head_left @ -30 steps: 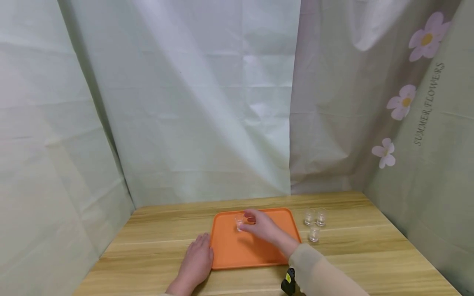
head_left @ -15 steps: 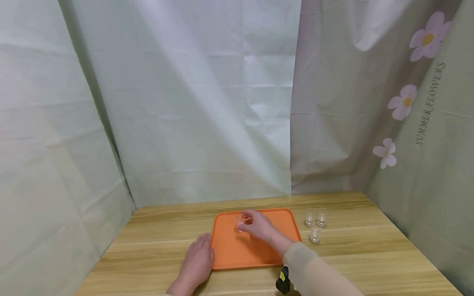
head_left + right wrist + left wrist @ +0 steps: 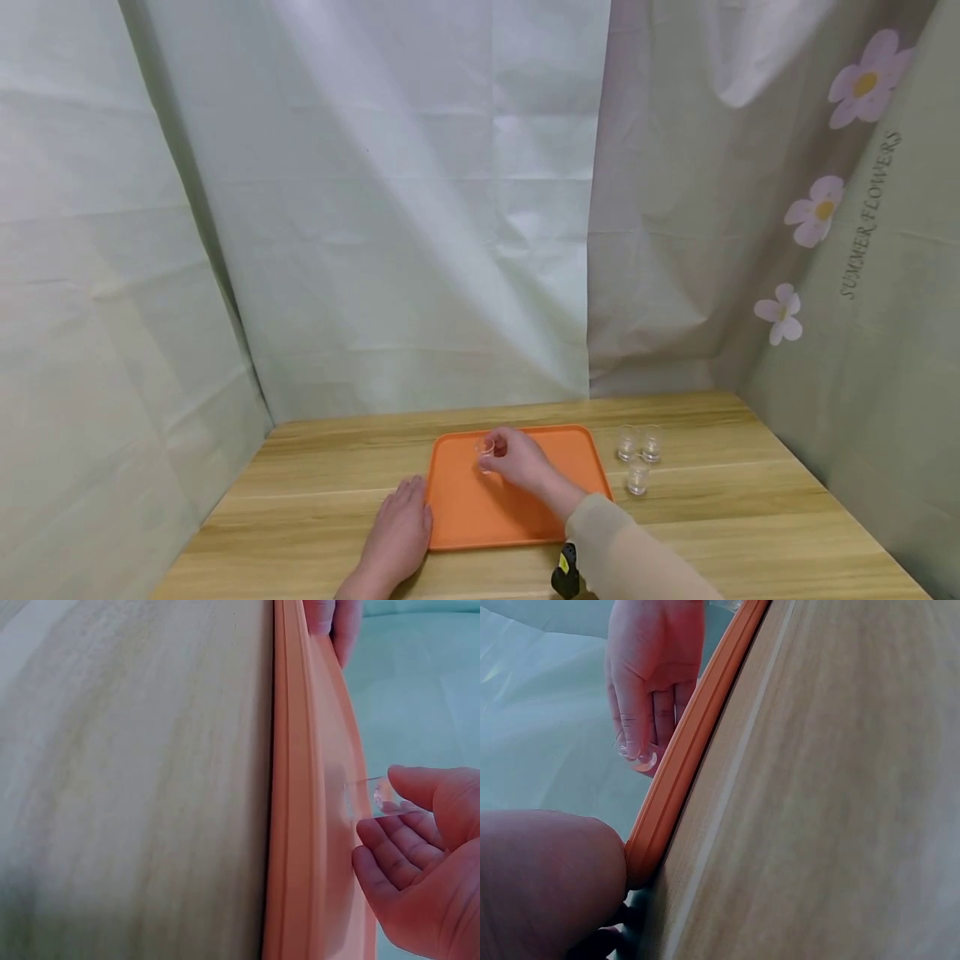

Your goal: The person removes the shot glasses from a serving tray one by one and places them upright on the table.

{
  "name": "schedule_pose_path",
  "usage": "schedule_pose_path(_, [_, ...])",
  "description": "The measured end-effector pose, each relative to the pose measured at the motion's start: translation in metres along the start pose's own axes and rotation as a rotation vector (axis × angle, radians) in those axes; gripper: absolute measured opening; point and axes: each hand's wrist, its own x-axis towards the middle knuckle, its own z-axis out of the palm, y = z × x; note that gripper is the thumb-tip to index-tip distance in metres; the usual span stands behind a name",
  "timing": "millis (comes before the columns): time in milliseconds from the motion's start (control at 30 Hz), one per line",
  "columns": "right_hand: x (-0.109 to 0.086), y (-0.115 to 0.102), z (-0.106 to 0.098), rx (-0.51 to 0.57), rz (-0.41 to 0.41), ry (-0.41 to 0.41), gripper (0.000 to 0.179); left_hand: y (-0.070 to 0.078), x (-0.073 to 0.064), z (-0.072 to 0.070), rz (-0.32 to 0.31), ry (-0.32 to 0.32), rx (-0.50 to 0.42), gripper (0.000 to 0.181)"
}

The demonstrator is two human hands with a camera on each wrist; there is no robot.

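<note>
A small clear shot glass [image 3: 485, 451] stands at the back left part of the orange tray [image 3: 525, 512]. My right hand [image 3: 517, 461] holds it from the right, between thumb and fingers. In the right wrist view the thumb lies on one side of the glass [image 3: 363, 796] and the fingers on the other, with the remaining fingers half bent beside it. Flat on the table, my left hand [image 3: 397, 532] rests with straight fingers against the tray's left edge. The left wrist view shows its thumb side at the orange rim [image 3: 694, 750].
Several inches right of the tray, three more clear glasses stand grouped, the nearest glass [image 3: 637, 478] in front of the other two. A black object with a yellow mark [image 3: 565, 572] shows beside the right sleeve [image 3: 622, 546]. Pale curtains [image 3: 420, 250] enclose the wooden table [image 3: 322, 483].
My right fingers have closed in from around the glass to a hold on it, and the right forearm has shifted slightly left. The left hand and the tray stay put.
</note>
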Motion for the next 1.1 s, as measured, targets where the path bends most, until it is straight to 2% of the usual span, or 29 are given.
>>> schedule_pose_path(300, [-0.003,-0.001,-0.002,-0.047,-0.003,0.019,0.018,0.000,-0.001,-0.001,0.006,0.007,0.009,0.047])
schedule_pose_path(667, [-0.022,-0.013,-0.023,-0.046,-0.025,0.020,0.018,0.003,-0.001,-0.004,-0.003,-0.009,0.001,0.048])
schedule_pose_path(933, [-0.039,-0.020,-0.049,-0.031,-0.017,0.011,0.025,-0.005,0.000,0.005,0.034,0.047,0.000,0.047])
schedule_pose_path(1100, [-0.049,-0.020,-0.068,-0.002,-0.003,0.052,0.025,-0.011,0.001,0.012,0.054,0.096,0.001,0.045])
